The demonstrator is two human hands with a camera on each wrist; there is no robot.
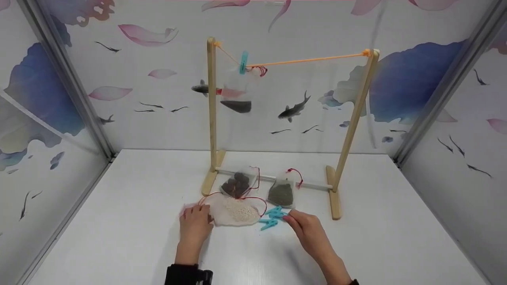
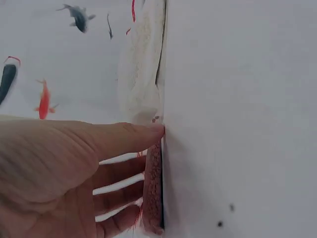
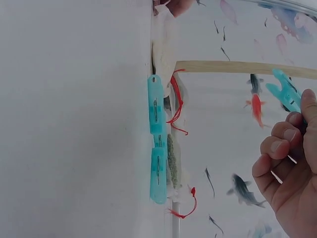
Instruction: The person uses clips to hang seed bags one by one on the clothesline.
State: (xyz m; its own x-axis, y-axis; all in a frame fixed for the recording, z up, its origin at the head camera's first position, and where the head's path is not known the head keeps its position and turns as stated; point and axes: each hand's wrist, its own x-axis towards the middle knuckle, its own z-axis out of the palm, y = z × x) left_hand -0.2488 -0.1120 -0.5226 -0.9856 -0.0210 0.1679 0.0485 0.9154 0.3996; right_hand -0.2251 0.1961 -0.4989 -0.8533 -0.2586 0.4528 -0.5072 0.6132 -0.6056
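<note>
Black left sleeve (image 1: pixel 180 274); black right cuff (image 1: pixel 354 282); 2 bare hands (image 1: pixel 195 222)

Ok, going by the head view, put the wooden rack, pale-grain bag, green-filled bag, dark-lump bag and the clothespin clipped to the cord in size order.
Wooden rack
Pale-grain bag
Green-filled bag and dark-lump bag: too alike to rank
Clipped clothespin

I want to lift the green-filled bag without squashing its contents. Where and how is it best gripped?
Probably pinch the green-filled bag by its slack, pale top, coming from above and the right: the contents bulge low, leaving the top flatter, while the dark-lump bag lies to its left and blue clothespins lie in front.
</note>
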